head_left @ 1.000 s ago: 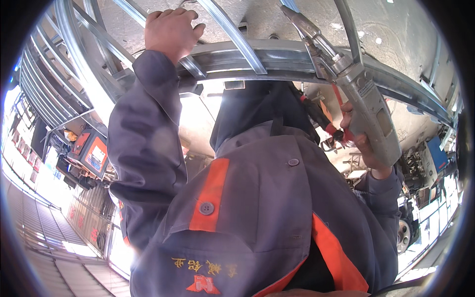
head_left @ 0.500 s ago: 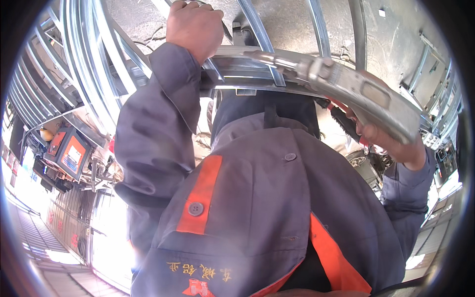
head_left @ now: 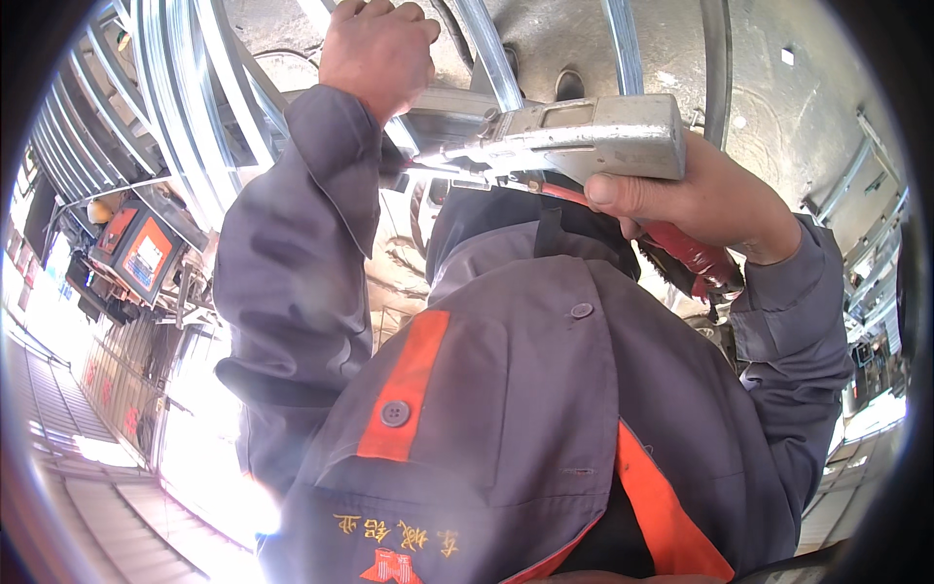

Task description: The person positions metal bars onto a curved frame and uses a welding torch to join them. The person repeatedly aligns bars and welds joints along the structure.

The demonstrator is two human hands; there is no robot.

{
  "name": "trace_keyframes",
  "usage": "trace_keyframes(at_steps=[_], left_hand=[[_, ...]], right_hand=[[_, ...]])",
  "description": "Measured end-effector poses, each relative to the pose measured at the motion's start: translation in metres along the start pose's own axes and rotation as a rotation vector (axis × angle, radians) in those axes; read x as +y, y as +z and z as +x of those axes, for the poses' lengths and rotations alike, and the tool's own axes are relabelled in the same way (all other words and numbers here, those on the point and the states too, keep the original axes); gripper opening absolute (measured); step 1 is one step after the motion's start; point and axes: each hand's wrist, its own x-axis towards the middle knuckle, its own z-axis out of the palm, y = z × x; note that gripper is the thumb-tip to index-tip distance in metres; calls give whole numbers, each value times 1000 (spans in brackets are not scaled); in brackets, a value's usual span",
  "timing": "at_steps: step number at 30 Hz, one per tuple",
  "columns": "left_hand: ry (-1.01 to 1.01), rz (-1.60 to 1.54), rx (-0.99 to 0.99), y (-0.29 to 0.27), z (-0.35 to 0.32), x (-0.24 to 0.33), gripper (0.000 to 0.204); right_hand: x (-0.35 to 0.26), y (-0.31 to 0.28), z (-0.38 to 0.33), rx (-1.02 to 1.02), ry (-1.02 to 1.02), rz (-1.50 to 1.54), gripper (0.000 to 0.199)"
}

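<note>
My left hand (head_left: 377,60) is closed over a shiny metal bar (head_left: 400,134) at the upper left, knuckles up; its fingertips are mostly hidden. In my right hand (head_left: 715,200) is a scuffed silver hand tool (head_left: 628,136) with a boxy metal body, a narrow front end and a red lower part (head_left: 686,255). The thumb presses along the tool's side. Its narrow end points left, close to the lower end of the bar under my left hand. The tool's exact kind cannot be made out.
Long shiny metal strips (head_left: 185,88) fan out at the left. More bars (head_left: 623,49) cross the concrete floor (head_left: 769,107) ahead. An orange and black box-shaped machine (head_left: 141,255) stands at far left. A dark shoe (head_left: 569,84) shows beyond the tool.
My right hand has swung the silver tool leftward, bringing its narrow end near the bar beneath my left hand. The left hand stays closed in nearly the same place.
</note>
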Motion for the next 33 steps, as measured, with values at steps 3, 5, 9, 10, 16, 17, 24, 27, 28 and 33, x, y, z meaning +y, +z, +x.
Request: trace_keyframes(at_steps=[3,5,9,10,16,17,24,27,28,33], left_hand=[[-3,-13,-5,-2,1,1,24],[-7,-35,-11,-3,0,1,24],[5,-46,-11,-2,-1,1,26],[20,-57,43,-2,0,1,20],[19,-54,10,-1,6,-1,16],[20,-62,21,-1,7,-2,15],[42,-68,60,-1,5,-2,15],[43,-85,76,-1,4,-2,15],[40,-85,68,-2,5,-2,15],[26,-70,20,-5,5,0,16]], right_hand=[[3,-1,4,-22,-19,21,55],[3,-1,6,-37,-21,15,55],[2,-1,9,-39,-43,13,53],[2,-1,10,-44,-36,0,53],[4,0,14,-59,-40,-48,52],[5,0,14,-60,-46,-50,52],[6,0,13,-70,-60,-111,52],[7,0,13,-60,-61,-112,53],[7,0,13,-53,-59,-124,54],[8,1,9,-44,-72,-70,56]])
